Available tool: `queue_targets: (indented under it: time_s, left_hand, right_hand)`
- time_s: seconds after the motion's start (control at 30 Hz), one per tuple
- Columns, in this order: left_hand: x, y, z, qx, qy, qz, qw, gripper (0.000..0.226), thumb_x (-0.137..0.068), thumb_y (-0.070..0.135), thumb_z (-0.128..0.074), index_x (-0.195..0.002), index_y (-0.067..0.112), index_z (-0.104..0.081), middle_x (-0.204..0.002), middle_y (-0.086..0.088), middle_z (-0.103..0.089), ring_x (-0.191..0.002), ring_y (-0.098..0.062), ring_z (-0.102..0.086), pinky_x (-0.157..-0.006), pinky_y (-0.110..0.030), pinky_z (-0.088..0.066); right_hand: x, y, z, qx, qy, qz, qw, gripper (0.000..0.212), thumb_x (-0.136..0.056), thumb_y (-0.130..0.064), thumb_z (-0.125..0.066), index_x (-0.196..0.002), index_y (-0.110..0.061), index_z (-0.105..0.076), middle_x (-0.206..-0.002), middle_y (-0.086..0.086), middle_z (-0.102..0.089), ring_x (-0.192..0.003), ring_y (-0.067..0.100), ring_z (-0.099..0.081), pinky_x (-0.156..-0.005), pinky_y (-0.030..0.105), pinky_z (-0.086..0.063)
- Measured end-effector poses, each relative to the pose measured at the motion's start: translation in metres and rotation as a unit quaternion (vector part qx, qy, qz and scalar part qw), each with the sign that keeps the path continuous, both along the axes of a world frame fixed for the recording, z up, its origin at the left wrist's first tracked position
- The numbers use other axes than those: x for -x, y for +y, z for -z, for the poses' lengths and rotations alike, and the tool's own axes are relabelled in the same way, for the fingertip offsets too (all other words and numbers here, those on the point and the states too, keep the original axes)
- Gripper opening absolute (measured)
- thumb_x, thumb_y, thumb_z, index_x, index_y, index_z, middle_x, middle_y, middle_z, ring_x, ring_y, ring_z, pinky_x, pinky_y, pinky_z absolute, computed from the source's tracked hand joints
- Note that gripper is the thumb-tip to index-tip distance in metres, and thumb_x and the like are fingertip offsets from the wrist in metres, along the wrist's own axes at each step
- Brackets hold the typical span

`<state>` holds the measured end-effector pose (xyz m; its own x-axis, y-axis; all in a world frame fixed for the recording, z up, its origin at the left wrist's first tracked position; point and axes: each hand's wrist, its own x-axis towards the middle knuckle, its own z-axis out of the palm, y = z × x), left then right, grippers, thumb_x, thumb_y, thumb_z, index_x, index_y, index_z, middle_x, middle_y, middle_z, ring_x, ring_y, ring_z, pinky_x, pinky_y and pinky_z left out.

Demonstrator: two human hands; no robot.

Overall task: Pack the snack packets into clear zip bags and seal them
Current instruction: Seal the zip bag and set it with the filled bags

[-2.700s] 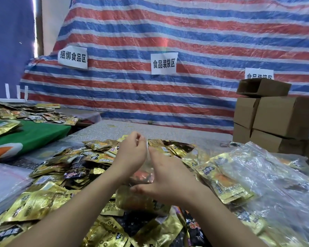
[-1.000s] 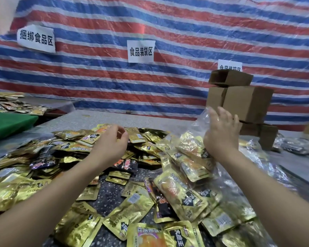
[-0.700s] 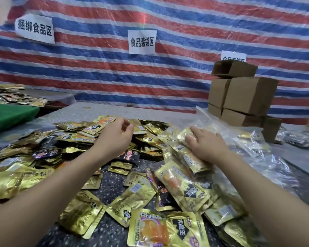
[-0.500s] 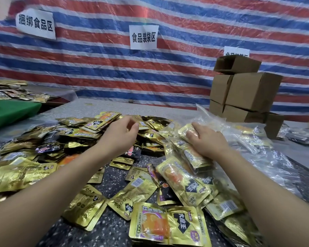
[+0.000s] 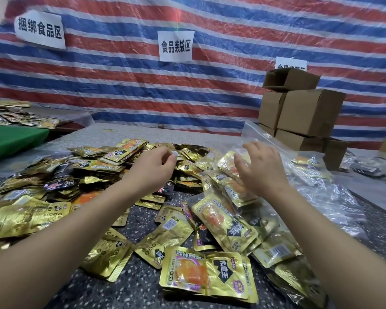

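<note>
Striped tarp (image 5: 210, 90) hangs behind as backdrop, paper signs taped on it, likely marking work zones. Stacked cardboard boxes (image 5: 303, 112) at far right, near enough to take finished bags, I'd guess.

Speckled surface (image 5: 129, 288) in front of me, mostly covered. Big heap of gold snack packets (image 5: 54, 197) spreads across the left and middle, loose and overlapping, dumped within easy reach of either hand. Pile of clear zip bags (image 5: 321, 186) to the right, some already showing packets inside; whether they are sealed I cannot tell through the glare.

One clear bag (image 5: 261, 139) stands up above the pile at my right hand (image 5: 263, 170). That hand is spread wide over the filled bags beneath it, fingers extended at the bag's film, gripping nothing that I can make out. Looks positioned to take hold of the bag's mouth.

My left hand (image 5: 154, 170) hovers over the heap's middle, fingers loosely curled, holding nothing visible. Placed to pick the next packets.

A banded bundle of packets (image 5: 207, 275) lies nearest me.
</note>
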<state>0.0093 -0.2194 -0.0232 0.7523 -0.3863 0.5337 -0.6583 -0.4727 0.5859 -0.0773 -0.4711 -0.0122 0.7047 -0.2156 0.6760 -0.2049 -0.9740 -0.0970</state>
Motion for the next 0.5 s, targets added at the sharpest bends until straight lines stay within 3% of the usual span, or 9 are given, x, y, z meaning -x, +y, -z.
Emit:
queue_targets:
  time_s: [0.2, 0.4, 0.5]
  left_hand:
    - [0.024, 0.000, -0.006, 0.018, -0.007, 0.022, 1.000, 0.027, -0.103, 0.033, -0.044, -0.090, 0.017, -0.062, -0.083, 0.001, -0.064, -0.074, -0.014, -0.059, -0.061, -0.028, -0.044]
    - [0.044, 0.019, 0.026, -0.024, 0.019, 0.025, 0.999, 0.024, -0.101, 0.038, -0.046, -0.089, 0.025, -0.062, -0.082, 0.008, -0.063, -0.075, -0.009, -0.059, -0.065, -0.031, -0.049]
    - [0.045, 0.031, 0.033, -0.029, 0.023, 0.000, 0.999, 0.024, -0.101, 0.038, -0.047, -0.087, 0.025, -0.062, -0.079, 0.008, -0.062, -0.070, -0.007, -0.056, -0.057, -0.027, -0.040]
  right_hand:
    - [0.007, 0.023, 0.006, -0.052, -0.028, -0.039, 0.998, 0.034, -0.099, -0.030, -0.051, -0.120, -0.006, -0.064, -0.119, 0.011, -0.065, -0.109, 0.030, -0.057, -0.100, 0.041, -0.036]
    - [0.011, 0.052, 0.020, -0.106, -0.006, -0.071, 0.992, 0.029, -0.098, -0.028, -0.052, -0.113, -0.008, -0.064, -0.111, 0.008, -0.064, -0.104, 0.026, -0.057, -0.096, 0.043, -0.045]
    - [0.017, 0.062, 0.021, -0.128, 0.007, -0.084, 0.988, 0.031, -0.098, -0.030, -0.050, -0.116, -0.009, -0.064, -0.113, 0.006, -0.063, -0.106, 0.025, -0.057, -0.095, 0.043, -0.047]
